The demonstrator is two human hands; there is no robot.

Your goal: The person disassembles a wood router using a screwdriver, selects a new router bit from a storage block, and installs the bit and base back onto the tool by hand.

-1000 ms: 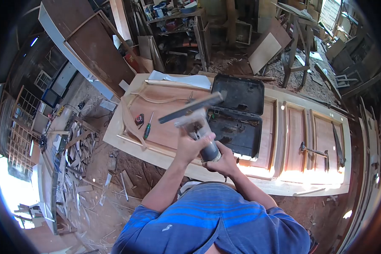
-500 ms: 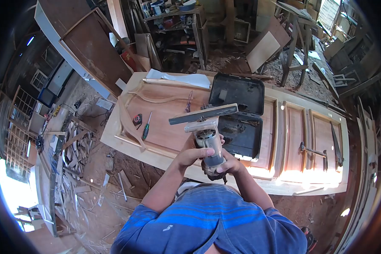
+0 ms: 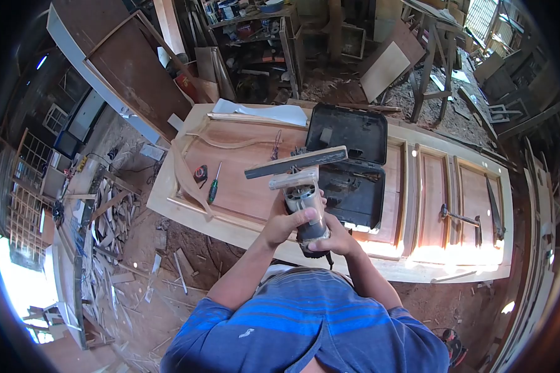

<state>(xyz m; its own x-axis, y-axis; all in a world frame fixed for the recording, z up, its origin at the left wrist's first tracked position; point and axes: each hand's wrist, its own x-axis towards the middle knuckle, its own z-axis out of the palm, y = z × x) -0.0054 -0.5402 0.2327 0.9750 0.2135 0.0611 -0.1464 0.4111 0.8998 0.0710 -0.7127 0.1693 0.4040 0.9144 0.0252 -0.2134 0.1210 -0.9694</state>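
A trim router point(image 3: 303, 198) with a cylindrical metal body is held in front of my chest, its base end pointing away from me. A long dark-faced wooden bar point(image 3: 295, 163) sits across that end. My left hand point(image 3: 286, 225) wraps the body from the left, thumb lying over the top. My right hand point(image 3: 337, 239) grips the lower end near the cord, thumb on the casing. Some fingers of both hands are hidden beneath the tool. Just beyond the router lies an open black tool case point(image 3: 347, 133), on a panelled wooden door point(image 3: 162, 198).
On the door lie a green-handled screwdriver point(image 3: 214, 185), a tape measure point(image 3: 200, 174), a curved wooden strip point(image 3: 191, 181), white paper point(image 3: 261, 113), a hammer point(image 3: 462, 217) and a long dark blade-like tool point(image 3: 495, 208). Wood offcuts point(image 3: 109, 227) litter the floor at left.
The bar on the router has tilted slightly, its right end rising. My right thumb has shifted a little on the casing. Both hands keep their grip.
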